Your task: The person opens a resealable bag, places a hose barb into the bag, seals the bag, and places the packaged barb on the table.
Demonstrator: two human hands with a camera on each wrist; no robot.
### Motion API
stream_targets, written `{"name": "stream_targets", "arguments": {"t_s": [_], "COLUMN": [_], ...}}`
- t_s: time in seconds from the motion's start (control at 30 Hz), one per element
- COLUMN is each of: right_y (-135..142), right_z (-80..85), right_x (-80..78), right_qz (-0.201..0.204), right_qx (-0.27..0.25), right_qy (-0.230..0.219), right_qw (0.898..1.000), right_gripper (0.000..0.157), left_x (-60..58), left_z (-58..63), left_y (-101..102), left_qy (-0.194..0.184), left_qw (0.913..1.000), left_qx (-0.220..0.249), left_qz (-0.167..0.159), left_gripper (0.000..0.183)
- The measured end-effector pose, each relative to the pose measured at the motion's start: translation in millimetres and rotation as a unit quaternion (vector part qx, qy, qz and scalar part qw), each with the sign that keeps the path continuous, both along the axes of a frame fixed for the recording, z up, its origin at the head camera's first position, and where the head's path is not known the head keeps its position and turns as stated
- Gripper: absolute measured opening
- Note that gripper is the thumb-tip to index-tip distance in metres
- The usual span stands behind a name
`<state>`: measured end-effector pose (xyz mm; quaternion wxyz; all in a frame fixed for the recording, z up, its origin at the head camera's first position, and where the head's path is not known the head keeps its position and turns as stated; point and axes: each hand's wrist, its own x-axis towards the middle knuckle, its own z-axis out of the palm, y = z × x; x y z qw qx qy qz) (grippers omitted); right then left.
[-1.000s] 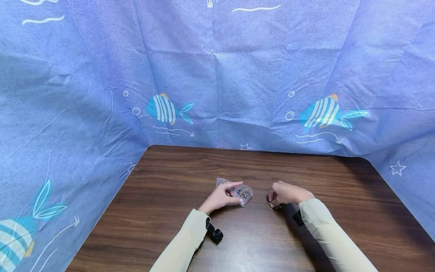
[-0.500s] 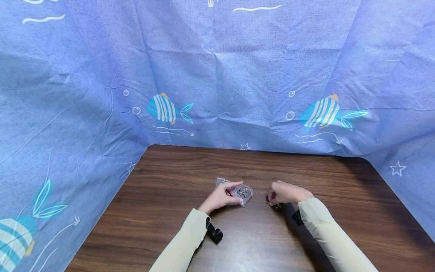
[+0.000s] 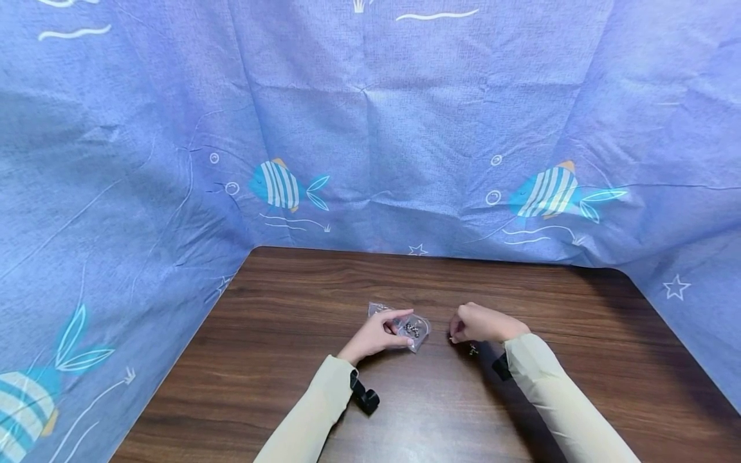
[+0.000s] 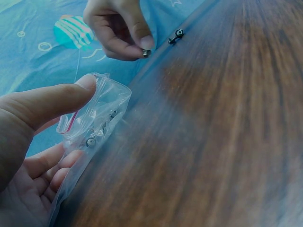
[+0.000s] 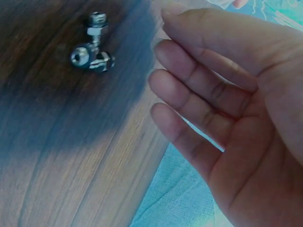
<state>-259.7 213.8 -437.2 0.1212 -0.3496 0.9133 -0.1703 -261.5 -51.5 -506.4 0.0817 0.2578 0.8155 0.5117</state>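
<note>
My left hand (image 3: 370, 337) holds a clear zip bag (image 4: 110, 94) by its mouth, thumb on one side and fingers on the other, so the mouth gapes. Inside lie several small metal fittings (image 4: 91, 141). My right hand (image 3: 485, 323) is to the bag's right and pinches one small metal fitting (image 4: 146, 53) between thumb and forefinger; the right wrist view does not show that piece. Below the right hand, a small cluster of threaded metal fittings (image 5: 92, 47) lies on the table. The other right fingers are bent and touch nothing.
The dark wood-grain table (image 3: 301, 302) reaches to a blue fish-print cloth (image 3: 417, 128) hanging behind and at both sides. A further clear bag corner (image 3: 377, 308) shows behind my left hand. Each wrist wears a black camera band (image 3: 365, 393).
My right hand has moved a little left and away from me, off the loose fittings and toward the bag, carrying one fitting. The left hand and bag stay put.
</note>
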Motion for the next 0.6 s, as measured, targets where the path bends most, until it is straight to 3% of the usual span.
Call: {"name": "stream_targets", "arguments": {"t_s": [0.13, 0.37, 0.53, 0.6], "right_y": [-2.5, -9.2, -13.5, -14.9], "right_z": [-0.6, 0.4, -0.3, -0.3], "right_x": [-2.1, -3.5, -5.9, -6.1], "right_qz": [0.009, 0.0, 0.003, 0.008], "right_qx": [-0.011, -0.027, -0.034, -0.036], "right_qy": [0.028, 0.057, 0.093, 0.107], "right_qw": [1.0, 0.998, 0.995, 0.994], "right_gripper": [0.009, 0.003, 0.005, 0.006], "left_x": [1.1, 22.5, 19.7, 14.6], "left_z": [1.7, 39.3, 37.0, 27.4], "left_y": [0.3, -2.2, -2.0, -1.1], "left_qy": [-0.002, -0.006, -0.003, -0.004], "left_qw": [1.0, 0.9998, 0.9998, 0.9998], "left_qx": [0.003, 0.008, 0.005, 0.005], "left_qz": [-0.003, -0.018, -0.021, -0.018], "left_gripper": [0.061, 0.057, 0.057, 0.058]}}
